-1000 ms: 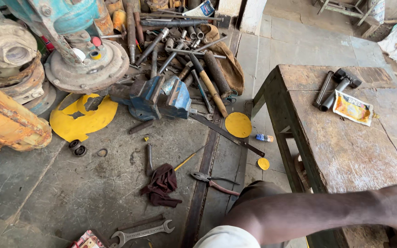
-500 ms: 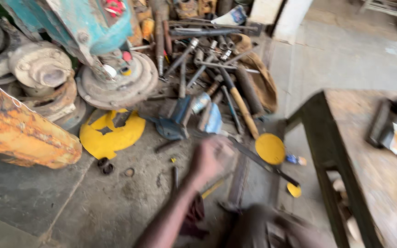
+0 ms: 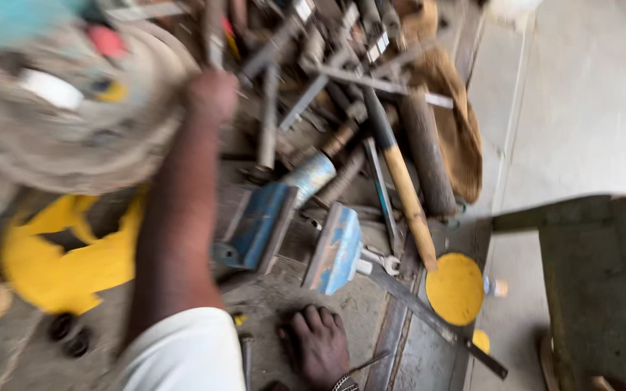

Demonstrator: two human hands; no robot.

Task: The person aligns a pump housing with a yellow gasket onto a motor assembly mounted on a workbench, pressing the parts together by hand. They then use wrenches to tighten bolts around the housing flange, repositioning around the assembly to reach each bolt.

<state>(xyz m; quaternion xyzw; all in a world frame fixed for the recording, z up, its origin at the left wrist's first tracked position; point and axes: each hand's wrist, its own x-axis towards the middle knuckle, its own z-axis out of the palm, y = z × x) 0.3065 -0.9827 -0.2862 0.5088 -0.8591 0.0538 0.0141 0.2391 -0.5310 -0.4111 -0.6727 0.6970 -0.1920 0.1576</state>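
Blurred metal tools past left hand

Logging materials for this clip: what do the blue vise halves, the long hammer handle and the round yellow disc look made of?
Blue vise halves: likely cast metal, chipped paint. Long hammer handle: wood, tan and bare. Round yellow disc: flat, matte; plastic or painted metal, unclear through blur.
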